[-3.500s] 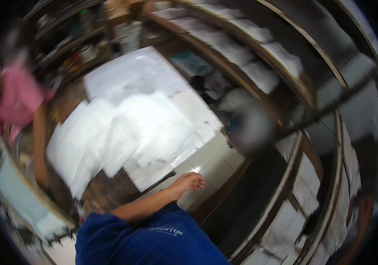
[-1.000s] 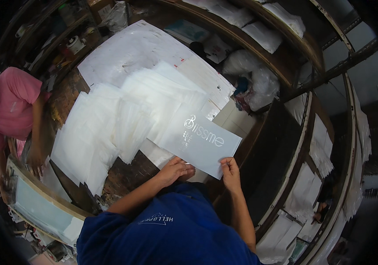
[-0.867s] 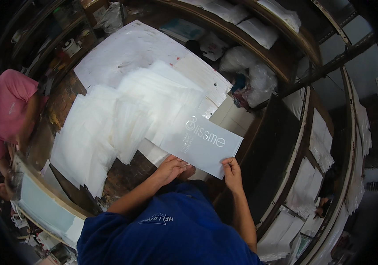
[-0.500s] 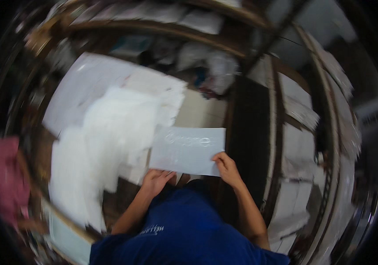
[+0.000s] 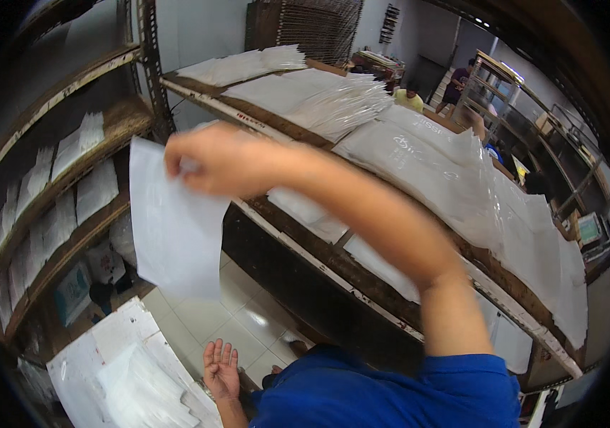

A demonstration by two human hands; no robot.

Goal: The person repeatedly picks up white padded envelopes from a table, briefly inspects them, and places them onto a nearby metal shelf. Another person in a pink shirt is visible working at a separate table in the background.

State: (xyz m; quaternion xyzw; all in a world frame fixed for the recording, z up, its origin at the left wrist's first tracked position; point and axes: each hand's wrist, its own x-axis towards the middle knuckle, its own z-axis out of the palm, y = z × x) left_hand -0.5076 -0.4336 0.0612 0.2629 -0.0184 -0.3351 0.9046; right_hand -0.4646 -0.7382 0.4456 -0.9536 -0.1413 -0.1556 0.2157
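Observation:
A flat white plastic sheet (image 5: 175,239), perhaps a bag, hangs from my right hand (image 5: 221,158). Thumb and fingers close on its upper edge, slightly blurred by motion. My right arm reaches across to the left, at the height of the shelves. Low down by my body, my left hand (image 5: 221,369) is empty, palm showing and fingers spread. It is nearest to the board-topped table (image 5: 77,367) at the lower left, where a loose pile of white sheets (image 5: 141,392) lies.
A long shelf rack (image 5: 362,296) on my right carries several stacks of clear-white plastic bags (image 5: 419,160). Another rack (image 5: 69,187) on the left holds similar stacks. Pale floor tiles (image 5: 248,321) show between table and rack. People (image 5: 454,89) are in the far background.
The view has swung right toward the racks. My left hand has let go of the sheet. My right hand has carried it up and away, and it now hangs down.

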